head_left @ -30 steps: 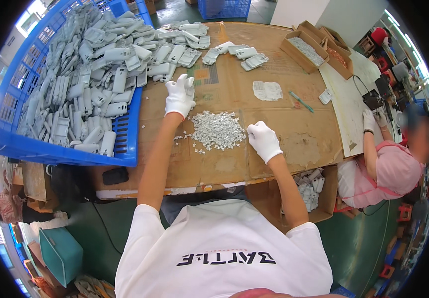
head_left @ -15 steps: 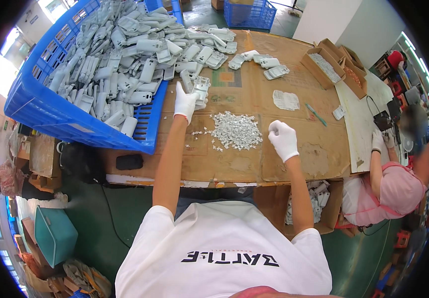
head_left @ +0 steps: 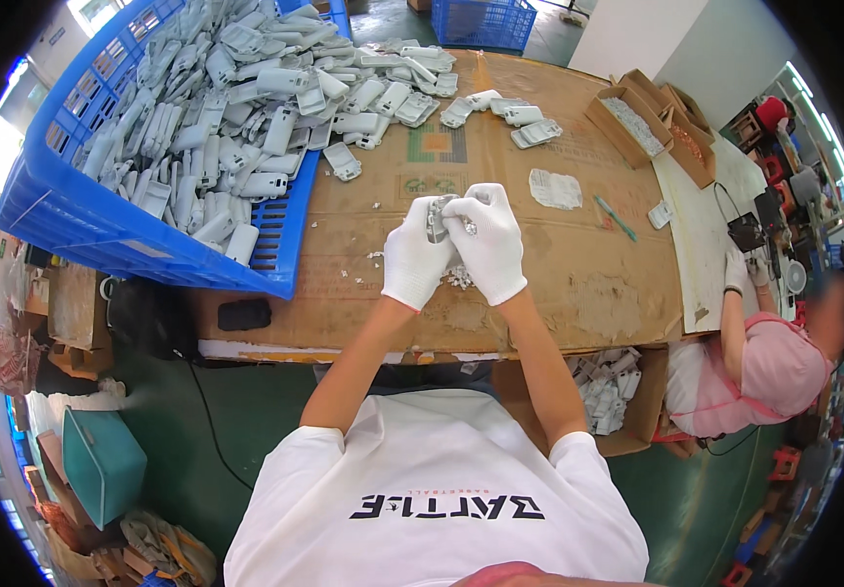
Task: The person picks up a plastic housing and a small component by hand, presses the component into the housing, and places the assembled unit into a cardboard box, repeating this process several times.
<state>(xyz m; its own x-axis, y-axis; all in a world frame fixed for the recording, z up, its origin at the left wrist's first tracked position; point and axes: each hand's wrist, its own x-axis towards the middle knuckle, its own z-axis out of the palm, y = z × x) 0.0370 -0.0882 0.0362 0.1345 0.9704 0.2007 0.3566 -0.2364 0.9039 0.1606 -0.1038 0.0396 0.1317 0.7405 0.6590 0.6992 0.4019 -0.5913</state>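
Observation:
My left hand (head_left: 413, 254), in a white glove, grips a grey-white plastic casing (head_left: 436, 220) over the middle of the table. Gloved as well, my right hand (head_left: 493, 247) is closed against the casing, fingertips pinched at its side; whatever small part they may hold is too hidden to name. Below the hands lies a heap of small silvery pieces (head_left: 459, 277), mostly covered by the gloves. One more casing (head_left: 343, 162) rests by the crate's front right edge, and several casings (head_left: 537, 133) lie at the far side of the table.
A blue crate (head_left: 143, 252) heaped with casings fills the left. At the far right stand cardboard boxes (head_left: 627, 119) of small parts. A flat white piece (head_left: 556, 190), a teal pen (head_left: 616, 219) and a dark pouch (head_left: 244, 314) lie around. A co-worker in pink (head_left: 774, 372) sits at right.
My left hand has brought a casing from beside the crate toward me and right. My right hand has moved left to meet it. Another casing now lies by the crate.

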